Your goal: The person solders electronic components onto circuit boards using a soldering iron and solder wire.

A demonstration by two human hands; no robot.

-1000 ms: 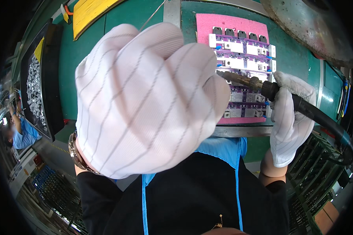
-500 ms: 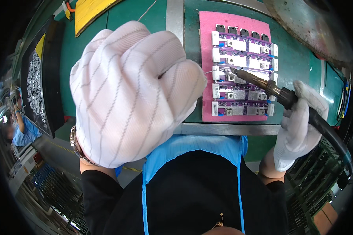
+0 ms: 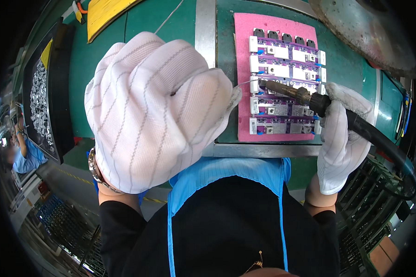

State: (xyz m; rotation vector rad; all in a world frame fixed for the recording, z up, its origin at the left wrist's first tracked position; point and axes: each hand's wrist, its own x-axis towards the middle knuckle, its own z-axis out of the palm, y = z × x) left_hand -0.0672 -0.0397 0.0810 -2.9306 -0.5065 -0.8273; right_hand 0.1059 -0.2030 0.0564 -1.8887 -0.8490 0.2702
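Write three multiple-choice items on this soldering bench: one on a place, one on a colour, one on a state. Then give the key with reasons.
1. Where does the tip of the black-handled soldering iron rest?
A. on the purple circuit boards
B. on the yellow sheet
C. in the black tray

2. What colour is the foam mat under the boards?
A. blue
B. pink
C. white

3. How is the right hand in its white striped glove?
A. open flat
B. closed round the iron's handle
C. out of view

Key: A, the tip meets the middle row of boards; B, pink shows around the boards; B, the fingers wrap the handle.
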